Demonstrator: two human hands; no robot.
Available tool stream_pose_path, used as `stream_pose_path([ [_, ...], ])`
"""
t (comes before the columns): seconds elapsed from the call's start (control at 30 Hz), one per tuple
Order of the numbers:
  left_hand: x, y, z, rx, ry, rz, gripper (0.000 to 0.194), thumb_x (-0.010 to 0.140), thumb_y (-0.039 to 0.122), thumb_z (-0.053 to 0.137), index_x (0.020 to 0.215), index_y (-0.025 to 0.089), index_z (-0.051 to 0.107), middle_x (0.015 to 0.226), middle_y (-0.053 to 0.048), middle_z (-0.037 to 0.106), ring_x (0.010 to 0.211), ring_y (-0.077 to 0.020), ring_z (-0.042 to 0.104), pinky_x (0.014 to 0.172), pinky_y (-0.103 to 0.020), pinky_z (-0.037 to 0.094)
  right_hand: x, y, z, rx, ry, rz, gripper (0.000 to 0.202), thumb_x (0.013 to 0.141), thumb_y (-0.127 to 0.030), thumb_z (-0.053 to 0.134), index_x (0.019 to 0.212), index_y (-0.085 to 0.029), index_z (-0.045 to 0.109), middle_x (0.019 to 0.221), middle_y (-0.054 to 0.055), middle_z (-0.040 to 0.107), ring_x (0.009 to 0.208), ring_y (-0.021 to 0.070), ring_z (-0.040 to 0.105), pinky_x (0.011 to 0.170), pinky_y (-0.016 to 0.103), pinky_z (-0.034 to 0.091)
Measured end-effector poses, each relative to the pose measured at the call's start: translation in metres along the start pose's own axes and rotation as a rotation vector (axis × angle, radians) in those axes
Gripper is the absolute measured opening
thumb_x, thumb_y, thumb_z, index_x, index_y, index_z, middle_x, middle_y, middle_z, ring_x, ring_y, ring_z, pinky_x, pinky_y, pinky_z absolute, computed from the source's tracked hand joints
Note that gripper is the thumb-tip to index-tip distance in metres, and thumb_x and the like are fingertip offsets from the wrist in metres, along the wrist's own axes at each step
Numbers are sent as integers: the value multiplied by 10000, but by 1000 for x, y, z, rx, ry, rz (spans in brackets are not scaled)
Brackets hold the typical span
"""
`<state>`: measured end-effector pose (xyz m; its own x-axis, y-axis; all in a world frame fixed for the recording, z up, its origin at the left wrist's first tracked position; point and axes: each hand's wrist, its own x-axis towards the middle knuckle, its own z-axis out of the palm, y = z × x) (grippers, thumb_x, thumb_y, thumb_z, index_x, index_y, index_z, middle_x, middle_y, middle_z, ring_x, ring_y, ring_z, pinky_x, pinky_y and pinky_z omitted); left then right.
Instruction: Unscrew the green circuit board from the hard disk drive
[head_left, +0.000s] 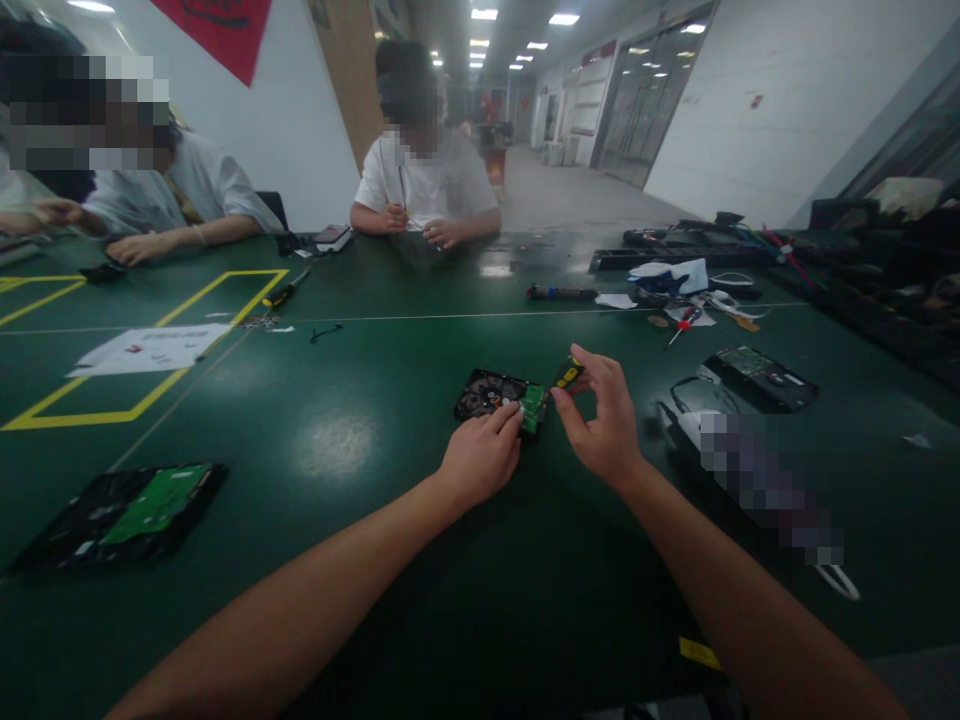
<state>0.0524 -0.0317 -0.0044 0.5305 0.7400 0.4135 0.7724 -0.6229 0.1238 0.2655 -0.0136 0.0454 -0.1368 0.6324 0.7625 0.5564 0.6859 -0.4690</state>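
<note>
As I look remotely over the green table (390,580), my right hand (604,420) is just right of the hard drive (480,385) there, my left hand (480,455) over its near edge. Left fingertips touch the drive's green circuit board (533,405), gripping or not I cannot tell; beside it, right thumb and fingers pinch a black-and-yellow screwdriver (568,373)

Table (397,350): green top, marked with yellow tape (90,420). Centre drive (480,388) lies on it; left drive (124,515) and right drive (765,382) well apart from it. Paper (154,348) overlaps tape. Black-yellow screwdriver (281,293) at tape's far corner; red screwdriver (685,321) beyond right drive.
</note>
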Motion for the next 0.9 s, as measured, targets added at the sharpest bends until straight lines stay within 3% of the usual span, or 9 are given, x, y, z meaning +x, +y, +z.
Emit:
stream_pose_path([
  [0.13, 0, -1, 1, 2, 0, -4, 451, 1015, 250, 524, 1443, 122, 577, 1503, -160, 604, 1223, -323, 694, 1014, -484, 606, -1, 2, 1, 6, -18, 14, 686, 993, -161, 576, 1603, -397, 373, 1443, 101, 545, 1177, 278, 641, 966, 517, 649],
  [0.37, 0, -1, 1, 8, 12, 3, 444, 1005, 244, 544, 1433, 134, 590, 1495, -156, 611, 1201, -314, 702, 999, -466, 608, 0, 1, 1, -20, 16, 1, 665, 964, -203, 663, 1563, -388, 440, 1320, 96, 570, 1080, 260, 650, 856, 472, 668],
  [0.53, 0, 0, 0, 9, 12, 1, 440, 1013, 247, 534, 1435, 133, 590, 1495, -162, 608, 1202, -314, 703, 996, -470, 608, 0, 0, 1, 14, -15, 14, 667, 1000, -181, 588, 1601, -383, 382, 1438, 110, 534, 1138, 259, 653, 948, 508, 652],
  [0.73, 0, 0, 0, -4, 7, 0, 434, 1017, 248, 526, 1429, 129, 595, 1488, -166, 613, 1208, -317, 700, 999, -476, 608, 0, -1, 1, -23, 19, 5, 683, 963, -203, 669, 1573, -387, 423, 1345, 98, 576, 1104, 263, 650, 849, 468, 674],
  [0.9, 0, 0, 0, 0, 10, 3, 443, 1022, 250, 517, 1441, 121, 583, 1496, -170, 607, 1211, -319, 698, 996, -479, 610, -1, 0, 1, 6, -17, 17, 702, 988, -170, 605, 1610, -386, 363, 1434, 108, 537, 1104, 255, 657, 933, 510, 659],
])
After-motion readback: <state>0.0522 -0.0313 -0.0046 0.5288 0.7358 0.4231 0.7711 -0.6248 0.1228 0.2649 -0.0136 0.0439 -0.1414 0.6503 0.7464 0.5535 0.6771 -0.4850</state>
